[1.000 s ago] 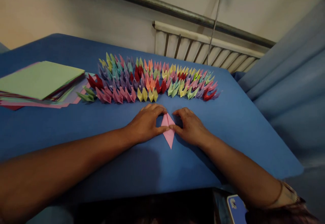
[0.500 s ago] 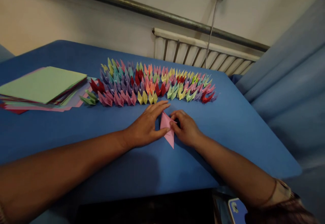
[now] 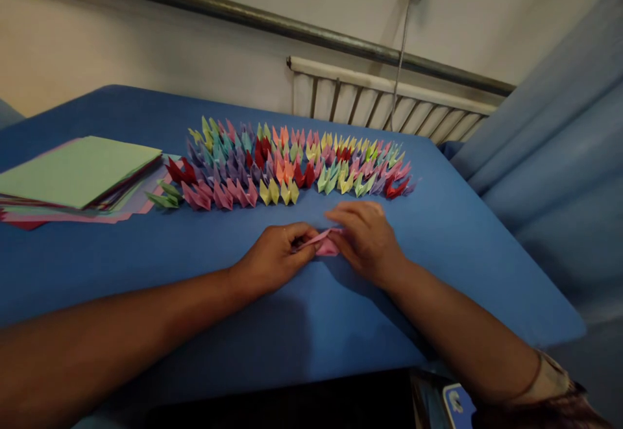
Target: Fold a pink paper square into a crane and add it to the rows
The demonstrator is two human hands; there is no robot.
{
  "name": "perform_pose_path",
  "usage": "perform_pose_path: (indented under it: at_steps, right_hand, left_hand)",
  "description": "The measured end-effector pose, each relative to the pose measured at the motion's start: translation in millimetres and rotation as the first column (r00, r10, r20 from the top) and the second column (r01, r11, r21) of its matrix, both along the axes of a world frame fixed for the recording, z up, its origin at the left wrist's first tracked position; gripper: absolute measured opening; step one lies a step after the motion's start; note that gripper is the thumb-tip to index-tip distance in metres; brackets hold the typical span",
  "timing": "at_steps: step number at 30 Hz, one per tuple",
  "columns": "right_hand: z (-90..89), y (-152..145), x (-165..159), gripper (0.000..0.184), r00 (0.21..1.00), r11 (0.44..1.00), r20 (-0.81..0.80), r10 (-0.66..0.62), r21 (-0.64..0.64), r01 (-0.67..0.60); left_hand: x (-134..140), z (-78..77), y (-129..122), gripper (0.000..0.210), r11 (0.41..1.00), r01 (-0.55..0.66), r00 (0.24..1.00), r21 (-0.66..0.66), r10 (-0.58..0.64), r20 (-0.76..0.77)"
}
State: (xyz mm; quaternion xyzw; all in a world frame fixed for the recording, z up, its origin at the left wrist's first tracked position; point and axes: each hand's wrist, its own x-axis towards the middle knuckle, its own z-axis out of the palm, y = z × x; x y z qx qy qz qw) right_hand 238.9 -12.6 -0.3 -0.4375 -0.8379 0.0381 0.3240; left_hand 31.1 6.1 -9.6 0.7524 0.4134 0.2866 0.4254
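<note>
— Where is the pink paper?
— At centre, in front of me, between my left hand (image 3: pixel 275 254) and my right hand (image 3: pixel 372 241). The pink paper (image 3: pixel 328 247) sits just over the blue worktop (image 3: pixel 438 267); whether it touches, I cannot tell.

— And your fingers?
— On the left, my thumb and bent forefinger pinch one end of the paper. On the right, my thumb lies against the other end while the remaining fingers arch above it, blurred; whether they close on the paper, I cannot tell.

— What stands beyond your hands?
— Rows of small folded figures (image 3: pixel 304 174), pointed tips up, packed side by side across the worktop in pink, yellow, green, violet, orange and red. Two yellow ones stand in the nearest row, a little beyond my left hand; a red one is near that row's right end.

— To the left?
— A stack (image 3: pixel 82 172) of flat sheets, pale green on top, with pink, violet and red edges showing below. A green figure is just beside it.

— The backdrop?
— A white radiator (image 3: pixel 326 98) beyond the worktop's far edge, a metal pipe (image 3: pixel 253 13) slanting across the wall above it, a cord (image 3: pixel 400 59) hanging down, and a blue curtain (image 3: pixel 549 169) at right.
</note>
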Motion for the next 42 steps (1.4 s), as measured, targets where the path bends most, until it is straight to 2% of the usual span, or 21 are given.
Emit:
perform_pose_path:
  at_steps: [2, 3, 5, 6, 7, 9, 12, 14, 18, 22, 25, 27, 29, 32, 37, 42]
  right_hand:
    - [2.4, -3, 0, 0.039, 0.975, 0.975, -0.147, -0.165, 0.122, 0.184]
    - [2.2, -3, 1, 0.044, 0.944, 0.954, -0.234, -0.231, 0.137, 0.267]
    - [-1.8, 0, 1, 0.049, 0.863, 0.928, -0.395, -0.316, 0.061, 0.368]
    - [-5.6, 2, 0, 0.050, 0.818, 0.930, -0.471, -0.332, -0.017, 0.368]
    - [-10.3, 6, -3, 0.051, 0.773, 0.942, -0.544, -0.326, -0.113, 0.317]
    - [-20.7, 13, -10, 0.051, 0.699, 0.942, -0.650, -0.298, -0.317, 0.107]
    - [-32.9, 21, -25, 0.048, 0.605, 0.889, -0.754, -0.257, -0.430, -0.158]
    - [-36.6, 24, -33, 0.039, 0.590, 0.887, -0.769, -0.247, -0.425, -0.182]
    - [-36.9, 28, -38, 0.025, 0.582, 0.912, -0.756, -0.298, -0.406, -0.061]
    - [-38.2, 27, -35, 0.029, 0.615, 0.910, -0.732, -0.294, -0.410, -0.054]
    - [-42.8, 25, -35, 0.039, 0.654, 0.894, -0.697, -0.294, -0.442, -0.069]
    - [-46.4, 26, -35, 0.040, 0.648, 0.884, -0.698, -0.305, -0.460, -0.078]
    - [-48.8, 27, -34, 0.033, 0.604, 0.878, -0.736, -0.307, -0.464, -0.120]
    - [-47.6, 29, -29, 0.023, 0.575, 0.869, -0.756, -0.313, -0.472, -0.147]
    - [-37.5, 29, -18, 0.029, 0.558, 0.866, -0.761, -0.331, -0.480, -0.140]
    - [-31.0, 28, -10, 0.030, 0.597, 0.889, -0.758, -0.263, -0.431, -0.156]
  left_hand:
    - [4, -0.6, 1, 0.015, 0.974, -0.111, 0.980, -0.199, 0.141, 0.142]
    - [7, -0.3, 2, 0.015, 0.946, -0.149, 0.955, -0.287, 0.213, 0.207]
    - [13, 1.3, 3, 0.019, 0.886, -0.179, 0.887, -0.428, 0.334, 0.319]
    - [17, 2.4, 4, 0.022, 0.856, -0.175, 0.843, -0.486, 0.385, 0.375]
    - [21, 3.5, 4, 0.024, 0.831, -0.160, 0.803, -0.533, 0.424, 0.419]
    - [31, 5.0, 6, 0.027, 0.807, -0.126, 0.736, -0.577, 0.466, 0.491]
    - [48, 4.0, 12, 0.030, 0.826, -0.184, 0.667, -0.534, 0.503, 0.549]
    - [55, 1.3, 16, 0.029, 0.832, -0.228, 0.642, -0.506, 0.520, 0.564]
    - [54, -6.5, 18, 0.024, 0.830, -0.246, 0.657, -0.502, 0.523, 0.543]
    - [45, -14.3, 15, 0.024, 0.843, -0.175, 0.718, -0.509, 0.463, 0.520]
    - [44, -17.0, 15, 0.023, 0.855, -0.189, 0.739, -0.484, 0.448, 0.503]
    - [46, -16.2, 15, 0.026, 0.852, -0.222, 0.752, -0.474, 0.459, 0.473]
    - [47, -13.6, 14, 0.034, 0.840, -0.233, 0.756, -0.489, 0.473, 0.453]
    - [48, -8.9, 10, 0.041, 0.819, -0.191, 0.747, -0.541, 0.479, 0.462]
    - [45, -6.3, 8, 0.033, 0.801, -0.069, 0.762, -0.595, 0.427, 0.487]
    - [41, -6.4, 15, 0.026, 0.831, -0.068, 0.719, -0.552, 0.424, 0.550]
